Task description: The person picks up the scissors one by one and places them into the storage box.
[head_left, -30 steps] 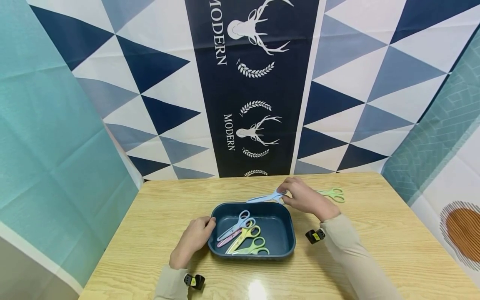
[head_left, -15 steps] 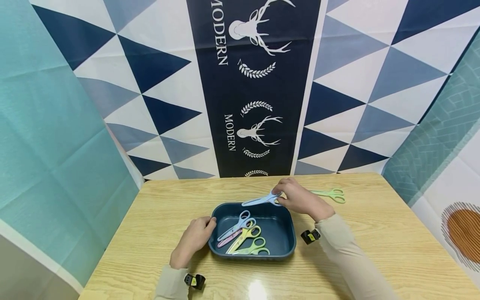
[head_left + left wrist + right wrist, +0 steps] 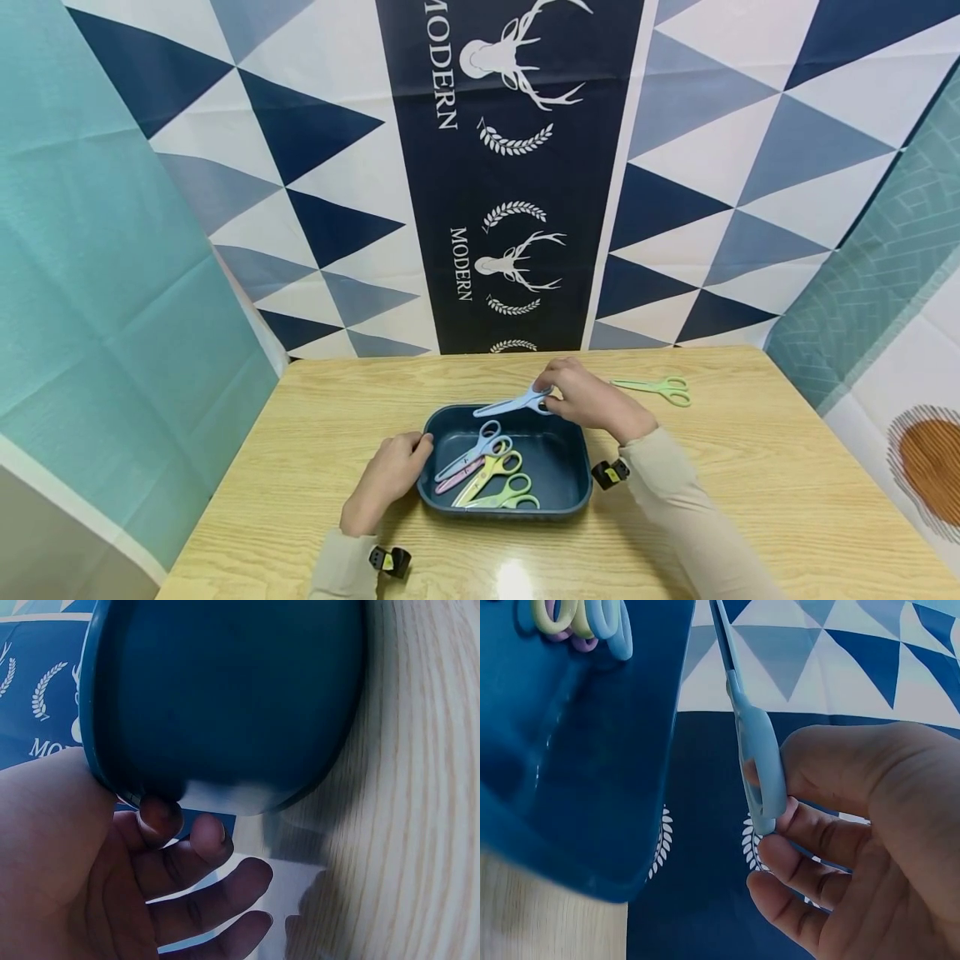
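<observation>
My right hand (image 3: 588, 396) pinches a pair of light blue scissors (image 3: 761, 750) by the handle loops, between thumb and fingers. The blades point left, above the far rim of a dark blue tray (image 3: 558, 471). At the tray's left end, my left hand (image 3: 386, 475) grips the rim, its fingers curled below the edge in the left wrist view. In the tray's left half lie another pair of blue scissors (image 3: 471, 455), pink scissors (image 3: 453, 480) partly covered by it, yellow scissors (image 3: 483, 477) and green scissors (image 3: 501, 500).
Another pair of green scissors (image 3: 662, 387) lies on the wooden table (image 3: 712, 467), right of the tray near the back edge. A patterned cloth (image 3: 517, 183) hangs behind the table, with teal hangings (image 3: 112, 275) at the left side.
My right hand has moved left with the blue scissors, from behind the tray's far right corner to over its far rim. The left hand and tray stay in place.
</observation>
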A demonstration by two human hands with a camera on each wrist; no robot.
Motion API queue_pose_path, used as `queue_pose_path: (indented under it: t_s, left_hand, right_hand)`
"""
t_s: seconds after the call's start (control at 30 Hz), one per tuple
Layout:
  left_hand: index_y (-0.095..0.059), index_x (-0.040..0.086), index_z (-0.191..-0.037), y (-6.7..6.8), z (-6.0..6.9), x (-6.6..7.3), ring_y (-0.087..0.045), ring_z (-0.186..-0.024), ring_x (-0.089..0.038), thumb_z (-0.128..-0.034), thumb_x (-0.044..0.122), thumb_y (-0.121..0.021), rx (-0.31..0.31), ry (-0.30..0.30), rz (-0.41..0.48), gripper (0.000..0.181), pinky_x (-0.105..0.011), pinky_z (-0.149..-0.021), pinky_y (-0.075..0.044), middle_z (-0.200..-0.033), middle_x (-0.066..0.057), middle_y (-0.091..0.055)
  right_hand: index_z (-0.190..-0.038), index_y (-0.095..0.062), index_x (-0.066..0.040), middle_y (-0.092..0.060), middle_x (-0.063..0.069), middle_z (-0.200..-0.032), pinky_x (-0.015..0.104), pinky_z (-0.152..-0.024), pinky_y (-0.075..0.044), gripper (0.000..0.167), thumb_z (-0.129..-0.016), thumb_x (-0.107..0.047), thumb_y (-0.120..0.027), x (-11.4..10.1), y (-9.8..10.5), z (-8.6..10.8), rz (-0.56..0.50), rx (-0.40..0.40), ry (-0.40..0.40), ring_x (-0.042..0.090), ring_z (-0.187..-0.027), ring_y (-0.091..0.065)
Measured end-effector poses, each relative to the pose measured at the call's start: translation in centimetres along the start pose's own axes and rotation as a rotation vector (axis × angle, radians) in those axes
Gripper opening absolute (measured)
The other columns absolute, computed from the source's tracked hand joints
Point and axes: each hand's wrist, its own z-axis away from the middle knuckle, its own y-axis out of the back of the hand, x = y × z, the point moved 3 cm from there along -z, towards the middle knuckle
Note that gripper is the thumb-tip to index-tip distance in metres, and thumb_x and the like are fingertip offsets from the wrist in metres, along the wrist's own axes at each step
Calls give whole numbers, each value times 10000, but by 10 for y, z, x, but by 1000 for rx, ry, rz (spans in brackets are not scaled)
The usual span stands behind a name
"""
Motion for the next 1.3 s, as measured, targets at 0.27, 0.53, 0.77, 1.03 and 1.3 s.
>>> queue_pose_path:
  t_s: [0.27, 0.53, 0.77, 1.03, 1.3]
  left_hand:
    - [-490, 144, -687, 0, 0, -1, -429, -555, -107, -1072, 260, -487, -1, 0, 2, 403, -243, -523, -335, -619, 40, -372]
    - [-500, 135, -696, 0, 0, 1, -434, -565, -115, -1072, 250, -490, -6, -4, 5, 393, -251, -528, -339, -628, 35, -377]
    - [-505, 139, -700, 0, 0, 0, -434, -567, -111, -1074, 260, -485, -8, 0, 1, 393, -248, -530, -336, -628, 39, -370]
    - [-506, 144, -700, 1, 1, 1, -434, -563, -106, -1072, 265, -487, 3, -2, 3, 392, -243, -528, -334, -625, 44, -371]
    - [-505, 139, -704, 2, 2, 2, -430, -566, -108, -1076, 273, -479, 1, -14, 6, 396, -245, -529, -327, -629, 41, -365]
  right_hand:
    - [-1100, -753, -19, -681, 110, -1086, 515, -975, -493, 187, -936, -44, -667, -8, -6, -5, -26, -32, -2, 317, -1085, -601]
    - [-1083, -758, -29, -682, 94, -1077, 505, -965, -478, 176, -935, -41, -664, -13, -10, -6, -26, -40, 24, 304, -1074, -590]
    - [-1093, -759, -37, -673, 80, -1093, 476, -966, -484, 180, -945, -42, -656, -17, -14, -7, -41, -66, 4, 278, -1078, -567]
    - [-1104, -757, -40, -672, 83, -1115, 457, -965, -498, 189, -947, -53, -653, -23, -18, -12, -51, -79, 2, 267, -1080, -573]
    - [-1110, -757, -42, -670, 72, -1110, 451, -969, -494, 189, -951, -51, -654, -25, -22, -15, -57, -88, 10, 254, -1076, -579]
